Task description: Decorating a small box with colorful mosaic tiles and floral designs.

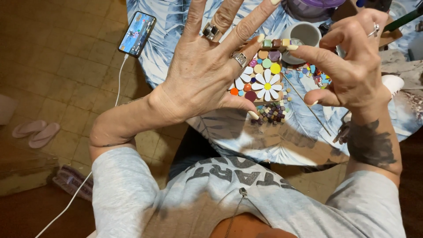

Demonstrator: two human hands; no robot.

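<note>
Coloured tile and glass make up the mosaic lying near the middle of the desk, white daisy petals around a yellow centre. From the head camera, the left hand is spread wide and flat just above the mosaic, fingers splayed, holding nothing. The right hand hovers beside it, thumb and forefinger narrowed as if pinching, though I cannot tell whether a piece sits between them. Loose tiles lie by the near edge, a cup beyond. It looks like a placing step; next calls for a careful set-down into a gap.
</note>
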